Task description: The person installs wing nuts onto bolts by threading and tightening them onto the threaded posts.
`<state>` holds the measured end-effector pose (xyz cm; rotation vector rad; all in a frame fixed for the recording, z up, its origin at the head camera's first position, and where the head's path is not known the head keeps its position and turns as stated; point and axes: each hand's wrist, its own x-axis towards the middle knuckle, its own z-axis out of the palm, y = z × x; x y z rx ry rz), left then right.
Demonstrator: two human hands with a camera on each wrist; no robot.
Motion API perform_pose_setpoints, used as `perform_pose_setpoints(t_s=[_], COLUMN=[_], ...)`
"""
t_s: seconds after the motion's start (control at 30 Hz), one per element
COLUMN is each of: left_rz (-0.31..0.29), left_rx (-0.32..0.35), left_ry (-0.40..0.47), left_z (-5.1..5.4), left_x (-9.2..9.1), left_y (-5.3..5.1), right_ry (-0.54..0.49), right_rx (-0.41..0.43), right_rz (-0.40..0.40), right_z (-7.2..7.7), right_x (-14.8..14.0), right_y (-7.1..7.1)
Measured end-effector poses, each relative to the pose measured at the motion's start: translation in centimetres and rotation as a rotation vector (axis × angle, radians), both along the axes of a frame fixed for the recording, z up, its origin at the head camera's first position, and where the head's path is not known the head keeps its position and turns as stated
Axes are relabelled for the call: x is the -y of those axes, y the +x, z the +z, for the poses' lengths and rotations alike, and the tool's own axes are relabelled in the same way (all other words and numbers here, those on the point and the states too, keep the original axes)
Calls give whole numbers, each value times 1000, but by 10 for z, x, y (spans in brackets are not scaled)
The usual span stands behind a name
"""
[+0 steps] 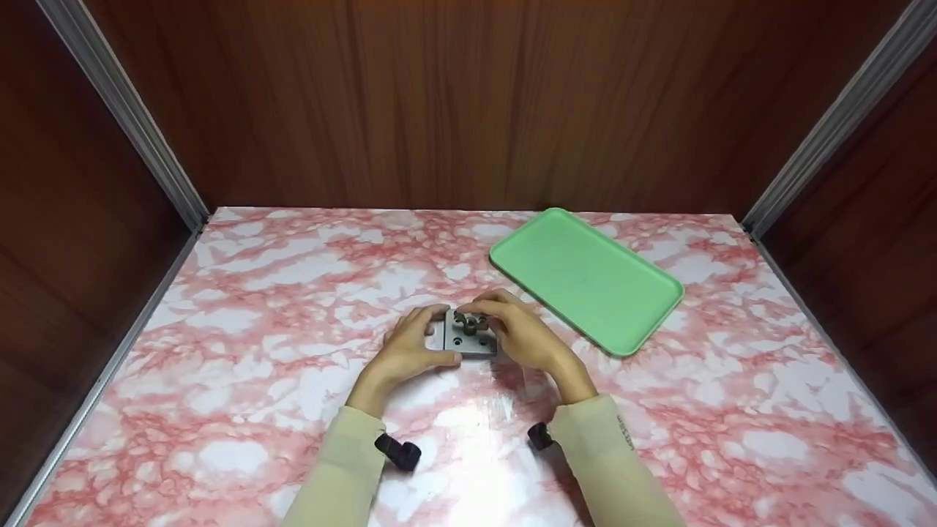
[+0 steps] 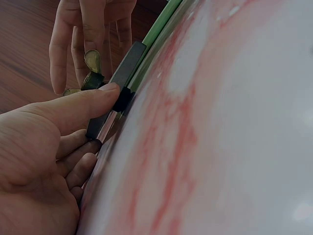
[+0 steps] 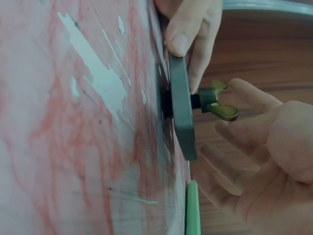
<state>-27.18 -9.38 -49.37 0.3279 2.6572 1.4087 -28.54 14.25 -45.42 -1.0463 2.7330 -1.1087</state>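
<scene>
A grey metal plate (image 1: pixel 468 344) with several holes lies near the middle of the table. A black threaded bolt (image 3: pixel 195 101) stands up through it, with a brass-coloured wing nut (image 3: pixel 219 105) on the bolt. Below the plate is a shiny flat surface (image 2: pixel 105 128), apparently a second piece. My left hand (image 1: pixel 410 348) grips the plate from the left, its thumb on the near edge. My right hand (image 1: pixel 531 333) arches over the plate's right side, fingers loosely bent. Its fingertips are at the wings of the nut; firm contact is hard to tell.
A green tray (image 1: pixel 585 282) lies behind and to the right of the hands, at an angle. The table (image 1: pixel 256 329) has a red and white marbled top. Brown wood-grain panels (image 1: pixel 468 102) with metal edge strips (image 1: pixel 132 110) enclose its back and sides.
</scene>
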Motion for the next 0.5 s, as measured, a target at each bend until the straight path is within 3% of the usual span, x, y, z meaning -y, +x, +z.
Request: perform_pose_setpoints(t_s=[0.23, 0.5], left_rz=[-7, -3], left_rx=[17, 9], left_ry=[14, 11], left_z=[1, 1], left_x=[0, 0], left_y=[1, 1], right_ry=[37, 63], right_rx=[-48, -35], right_rz=[31, -1], right_z=[-2, -4], right_x=[5, 7], right_y=[1, 4])
